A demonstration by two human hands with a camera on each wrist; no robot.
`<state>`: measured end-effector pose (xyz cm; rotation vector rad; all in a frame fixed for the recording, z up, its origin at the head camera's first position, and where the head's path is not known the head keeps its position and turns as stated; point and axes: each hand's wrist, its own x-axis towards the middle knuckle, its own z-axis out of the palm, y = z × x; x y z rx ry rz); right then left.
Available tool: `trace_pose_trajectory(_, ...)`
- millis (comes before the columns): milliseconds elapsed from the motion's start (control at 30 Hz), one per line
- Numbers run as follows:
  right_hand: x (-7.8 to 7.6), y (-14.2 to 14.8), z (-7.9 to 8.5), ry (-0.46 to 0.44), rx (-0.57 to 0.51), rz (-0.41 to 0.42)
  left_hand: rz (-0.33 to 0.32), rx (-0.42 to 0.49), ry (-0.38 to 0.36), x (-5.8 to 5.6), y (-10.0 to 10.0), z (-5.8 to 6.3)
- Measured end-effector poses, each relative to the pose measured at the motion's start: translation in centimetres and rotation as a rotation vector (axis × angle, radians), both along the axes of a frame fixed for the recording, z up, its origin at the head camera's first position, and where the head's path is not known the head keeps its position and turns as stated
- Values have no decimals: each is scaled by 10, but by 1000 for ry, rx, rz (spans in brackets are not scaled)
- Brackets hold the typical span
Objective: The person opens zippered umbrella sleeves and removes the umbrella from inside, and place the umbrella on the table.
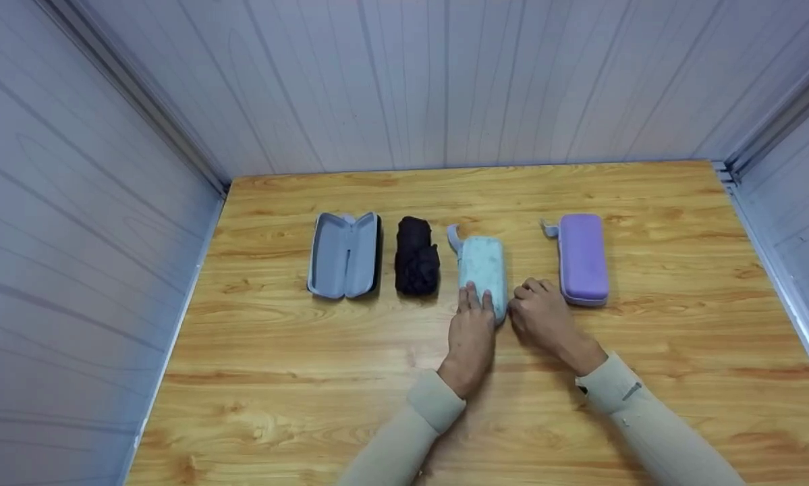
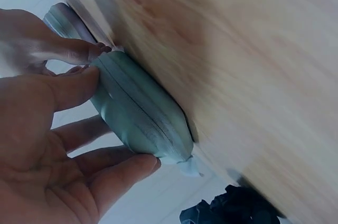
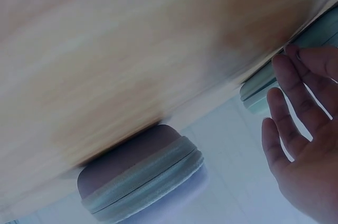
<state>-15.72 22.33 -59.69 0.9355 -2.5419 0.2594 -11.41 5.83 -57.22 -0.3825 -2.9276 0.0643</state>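
A mint green zip-up glasses case [image 1: 483, 260] lies on the table with a short strap loop at its far left corner. My left hand [image 1: 473, 337] holds the case near its close end, fingers over the top and thumb against the zipped side, as the left wrist view shows. At the case's near right corner, my right hand [image 1: 542, 314] has thumb and index finger pinched together by the zip seam. The small zip pull is hidden between those fingertips. In the right wrist view, the other fingers of the right hand [image 3: 303, 113] are loosely spread.
A purple zip case [image 1: 583, 256] lies closed just right of the right hand. Left of the mint case sits a dark crumpled fabric bundle [image 1: 414, 253]. Farther left, a grey-lined case [image 1: 330, 263] lies spread open. Panelled walls [image 1: 404, 88] border the wooden table [image 1: 296, 378].
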Motion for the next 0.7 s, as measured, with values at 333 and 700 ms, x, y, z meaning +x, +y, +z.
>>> trace_pose_trajectory(333, 3, 3, 2, 34, 14, -2, -29, -52, 28, 0, -5, 6)
trace_pose_trajectory(700, 5, 3, 3, 15, 28, 7, 18, -56, 32, 0, 3, 1)
